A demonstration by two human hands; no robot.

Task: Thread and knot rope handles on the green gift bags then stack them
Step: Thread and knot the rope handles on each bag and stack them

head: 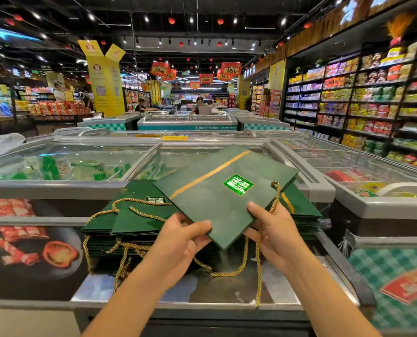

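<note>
Left hand (183, 242): fingers (200, 227) pinching the near corner of a flat green gift bag (217, 190), thumb on top, the rest underneath. Right hand (275, 229): fingers curled on the bag's near right edge, thumb on its face. A gold rope handle (275, 198) comes out of the bag beyond the right fingers, runs in under that hand and hangs below it. Cannot tell whether it is pinched as well.

Bag held tilted, in the air, just beyond and above both hands. Below and left of the fingers: a stack of green gift bags (134, 220) with loose rope loops (124, 249) spilling toward the person, all on the freezer's surface (227, 288).

Risks, as judged:
- The hanging rope could snag in the stack's loops and drag bags off.
- No knot is visible, so an unknotted end could slip back out.
- Set down askew, the bag may slide off the uneven stack.
</note>
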